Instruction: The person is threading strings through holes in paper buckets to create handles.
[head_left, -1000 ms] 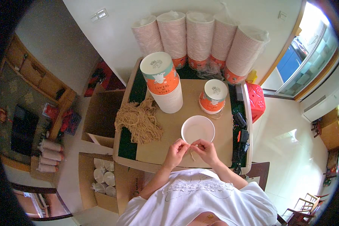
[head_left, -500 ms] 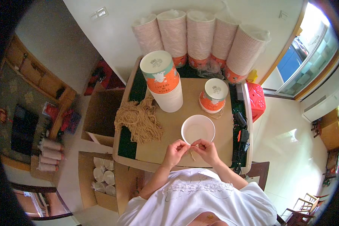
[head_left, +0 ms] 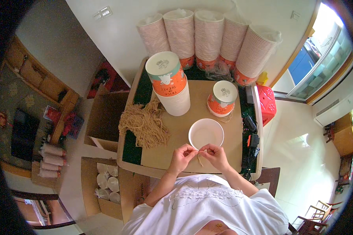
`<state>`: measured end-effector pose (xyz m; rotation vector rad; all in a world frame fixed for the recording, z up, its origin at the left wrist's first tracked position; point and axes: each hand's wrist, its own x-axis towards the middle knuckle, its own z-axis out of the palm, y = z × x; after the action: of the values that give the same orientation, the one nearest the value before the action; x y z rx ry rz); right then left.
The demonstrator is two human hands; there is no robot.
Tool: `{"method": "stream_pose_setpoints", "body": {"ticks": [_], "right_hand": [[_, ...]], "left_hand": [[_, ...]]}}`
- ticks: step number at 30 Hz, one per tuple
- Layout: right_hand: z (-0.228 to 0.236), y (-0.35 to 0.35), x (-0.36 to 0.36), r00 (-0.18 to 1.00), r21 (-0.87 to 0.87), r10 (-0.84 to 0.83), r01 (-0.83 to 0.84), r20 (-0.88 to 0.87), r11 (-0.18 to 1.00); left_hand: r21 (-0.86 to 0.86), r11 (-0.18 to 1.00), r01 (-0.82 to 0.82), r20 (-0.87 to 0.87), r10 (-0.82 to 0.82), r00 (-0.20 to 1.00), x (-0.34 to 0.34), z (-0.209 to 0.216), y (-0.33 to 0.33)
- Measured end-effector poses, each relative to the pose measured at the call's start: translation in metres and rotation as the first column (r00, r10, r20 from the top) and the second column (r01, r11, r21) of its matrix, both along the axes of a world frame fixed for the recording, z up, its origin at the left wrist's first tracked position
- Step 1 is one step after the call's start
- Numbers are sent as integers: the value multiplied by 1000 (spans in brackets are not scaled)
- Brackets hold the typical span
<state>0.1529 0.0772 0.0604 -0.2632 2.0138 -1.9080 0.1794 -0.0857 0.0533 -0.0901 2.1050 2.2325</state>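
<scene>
Just beyond the grip, a round white paper tub (head_left: 206,133) stands on a flat brown cardboard sheet (head_left: 180,135); well left and ahead lies a tangled tan string bundle (head_left: 145,126); farther ahead, slightly left, a tall orange-and-white paper tub stack (head_left: 172,92).

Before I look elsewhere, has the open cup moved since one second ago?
No. The open cup keeps the same place on the cardboard; I see no shift toward any of its edges.

Glare at upper-right doorway (head_left: 315,55); floor (head_left: 292,137) reflecting light; left dim, grainy; fisheye edges bent, corners black.
</scene>
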Motion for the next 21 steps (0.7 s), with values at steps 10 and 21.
{"method": "stream_pose_setpoints", "body": {"ticks": [10,21], "right_hand": [[-2,-3,0,1000,-3,-25,25,-1,1000],[20,7,0,975,137,68,-40,-210,990]], "left_hand": [[-110,994,-14,-85,5,996,1,0,-1],[477,875,88,478,-342,809,-4,7,-14]]}}
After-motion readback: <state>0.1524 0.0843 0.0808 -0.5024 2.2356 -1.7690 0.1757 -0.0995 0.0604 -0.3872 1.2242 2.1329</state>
